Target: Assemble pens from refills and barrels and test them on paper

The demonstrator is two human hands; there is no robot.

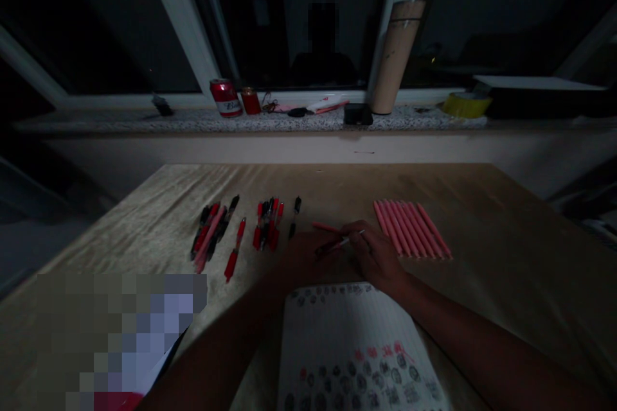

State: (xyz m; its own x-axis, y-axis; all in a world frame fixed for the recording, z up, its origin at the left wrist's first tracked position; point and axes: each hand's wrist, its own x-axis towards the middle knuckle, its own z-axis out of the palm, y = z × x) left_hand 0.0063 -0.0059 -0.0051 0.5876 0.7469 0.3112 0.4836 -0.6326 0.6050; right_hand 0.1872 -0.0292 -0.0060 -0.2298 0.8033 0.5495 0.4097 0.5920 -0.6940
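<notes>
Both hands meet above the top edge of a lined notepad (337, 321). My left hand (301, 257) is closed around a dark red pen (328, 246), whose near part is hidden by the fingers. My right hand (373, 253) pinches a thin pale-ended pen piece (354, 236), its far tip pointing up to the right. Just beyond the fingers a pink pen barrel (325, 227) sticks out to the left; dim light hides which hand holds it. Right of my right hand lies a row of pink pen barrels (409, 229).
To the left are a mixed pen pile (209, 231), a single red pen (235, 250), a red and black pen group (268, 225) and a black pen (295, 215). On the sill stand a can (225, 99), a cardboard tube (398, 58) and yellow tape (465, 105).
</notes>
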